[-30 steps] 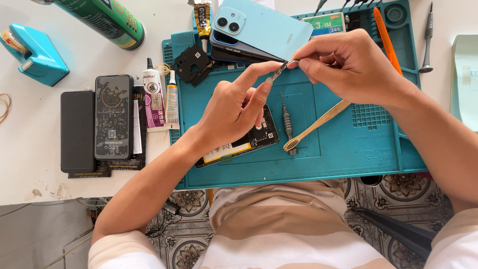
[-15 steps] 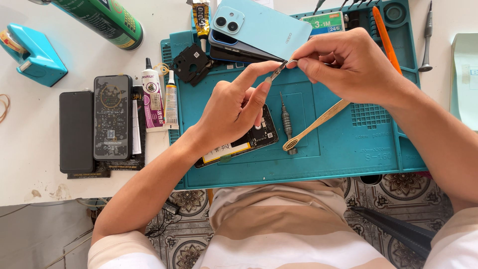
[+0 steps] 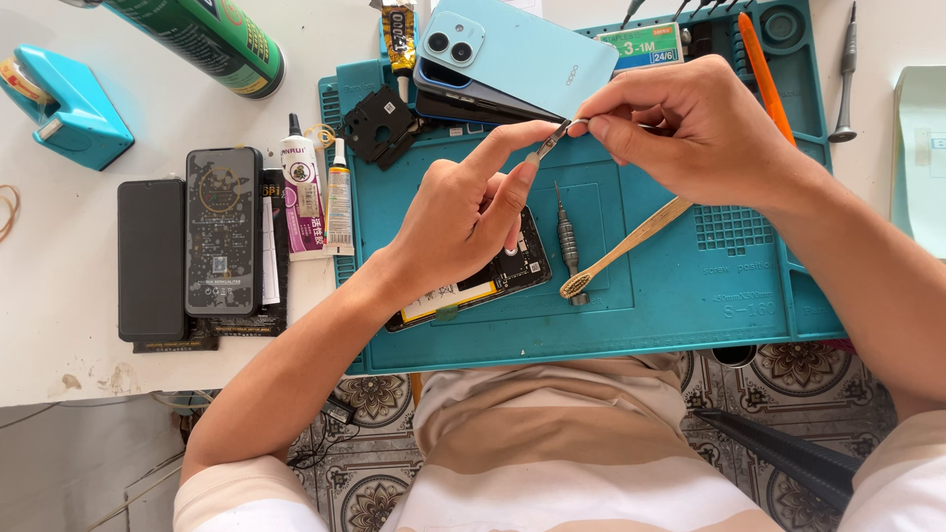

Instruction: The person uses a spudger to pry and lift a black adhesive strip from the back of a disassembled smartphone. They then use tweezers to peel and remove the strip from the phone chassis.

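Both hands are raised over the teal repair mat (image 3: 690, 286), meeting at a pair of slim metal tweezers (image 3: 550, 141). Our left hand (image 3: 463, 212) has its grip closed on the lower end of the tweezers, thumb and forefinger pinched. Our right hand (image 3: 690, 128) pinches at the upper tip, fingers closed tight; whether a small part sits between fingertips and tip is too small to tell.

The opened phone (image 3: 473, 281) lies on the mat directly under the left hand, back removed, battery with yellow label and dark board exposed. So disassembly looks done as far as the cover goes; we judge the work to be mid-way, at a small-parts stage, with reassembly still ahead.

Beside the opened phone, on the mat: a small screwdriver (image 3: 568, 241) and a bamboo toothbrush (image 3: 631, 241), touching near the brush head. At the mat's far edge lies a stack of phones, the top one light blue (image 3: 532, 59), and next to it a black plastic cover piece (image 3: 379, 123).

On the white worktop (image 3: 59, 325) left of the mat: two glue tubes (image 3: 320, 192), two dark phones (image 3: 187, 246) side by side, a teal tape dispenser (image 3: 64, 99), a green can (image 3: 212, 39).
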Demonstrator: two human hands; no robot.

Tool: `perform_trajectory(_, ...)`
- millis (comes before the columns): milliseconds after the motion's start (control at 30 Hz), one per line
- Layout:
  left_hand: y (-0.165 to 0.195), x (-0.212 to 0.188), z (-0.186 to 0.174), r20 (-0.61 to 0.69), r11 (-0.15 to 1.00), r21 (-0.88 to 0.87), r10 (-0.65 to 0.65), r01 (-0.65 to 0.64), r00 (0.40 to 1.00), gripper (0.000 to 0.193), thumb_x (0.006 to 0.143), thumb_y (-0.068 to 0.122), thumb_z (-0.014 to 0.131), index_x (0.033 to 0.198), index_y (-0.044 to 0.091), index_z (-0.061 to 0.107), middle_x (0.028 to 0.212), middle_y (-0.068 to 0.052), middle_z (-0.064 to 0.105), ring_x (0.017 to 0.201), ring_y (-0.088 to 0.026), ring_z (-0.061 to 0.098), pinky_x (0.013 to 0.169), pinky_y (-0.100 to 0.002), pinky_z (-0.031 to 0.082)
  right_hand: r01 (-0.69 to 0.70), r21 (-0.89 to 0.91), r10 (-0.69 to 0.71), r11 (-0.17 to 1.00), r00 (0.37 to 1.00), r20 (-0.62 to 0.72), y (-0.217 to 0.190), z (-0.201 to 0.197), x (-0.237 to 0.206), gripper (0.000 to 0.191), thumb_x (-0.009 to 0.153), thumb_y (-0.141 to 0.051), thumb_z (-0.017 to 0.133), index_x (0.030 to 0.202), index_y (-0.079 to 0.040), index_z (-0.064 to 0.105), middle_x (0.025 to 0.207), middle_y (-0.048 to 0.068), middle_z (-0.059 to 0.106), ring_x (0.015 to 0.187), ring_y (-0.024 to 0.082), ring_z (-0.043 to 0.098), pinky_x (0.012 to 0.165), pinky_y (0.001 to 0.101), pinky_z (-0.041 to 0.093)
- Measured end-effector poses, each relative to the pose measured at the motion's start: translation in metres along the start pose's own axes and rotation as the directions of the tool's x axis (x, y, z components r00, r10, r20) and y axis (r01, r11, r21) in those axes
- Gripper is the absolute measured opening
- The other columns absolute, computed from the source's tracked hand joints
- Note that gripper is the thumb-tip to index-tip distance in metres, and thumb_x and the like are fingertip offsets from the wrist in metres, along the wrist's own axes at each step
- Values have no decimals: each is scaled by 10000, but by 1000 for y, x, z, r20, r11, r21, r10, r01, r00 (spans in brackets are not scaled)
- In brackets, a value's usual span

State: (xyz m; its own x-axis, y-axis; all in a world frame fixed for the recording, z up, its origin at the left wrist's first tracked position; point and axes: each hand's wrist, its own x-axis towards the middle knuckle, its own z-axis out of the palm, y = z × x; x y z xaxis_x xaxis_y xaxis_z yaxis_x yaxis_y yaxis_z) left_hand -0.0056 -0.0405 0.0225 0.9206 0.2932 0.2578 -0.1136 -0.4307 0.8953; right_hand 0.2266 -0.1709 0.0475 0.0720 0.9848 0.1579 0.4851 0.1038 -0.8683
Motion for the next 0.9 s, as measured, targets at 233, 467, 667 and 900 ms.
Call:
perform_trajectory(233, 1, 0, -1, 7, 1000, -13, -2, 2, 1000, 340, 1175, 188, 472, 1503, 100, 480, 573, 26, 572, 508, -49, 623, 480, -223, 445, 22, -24, -22, 999, 1000, 3, 0, -1, 0, 145, 1051, -14, 624, 1129, 3, 744, 799, 5, 649, 674, 7, 539, 556, 179, 414)
perform_trajectory(467, -1, 1, -1, 6, 1000, 14, 9, -9, 1000, 351, 1172, 174, 473, 1515, 98, 477, 559, 43, 568, 502, -34, 633, 482, -212, 462, 0, -29, 0, 1000, 1000, 1, 0, -1, 0, 140, 1053, -15, 623, 1116, 0, 746, 768, -9, 623, 655, -3, 513, 542, 178, 392)
perform_trajectory(667, -2, 1, -1, 10, 997, -65, -27, 27, 1000, 355, 1169, 170, 479, 1519, 108, 495, 549, 46, 524, 491, -25, 574, 476, -209, 442, 29, -27, -29, 999, 1000, 1, 1, -1, 0, 139, 1057, -13, 622, 1126, 6, 741, 814, -9, 643, 680, -5, 511, 561, 176, 403)
perform_trajectory(900, -4, 0, 0, 10, 986, -150, -75, 75, 997, 353, 1170, 178, 490, 1516, 113, 517, 576, 48, 499, 511, -16, 550, 482, -208, 453, 29, -48, -30, 998, 1000, -5, 0, 0, 0, 139, 1056, -17, 632, 1138, 5, 742, 832, -7, 656, 678, -3, 508, 558, 181, 403)
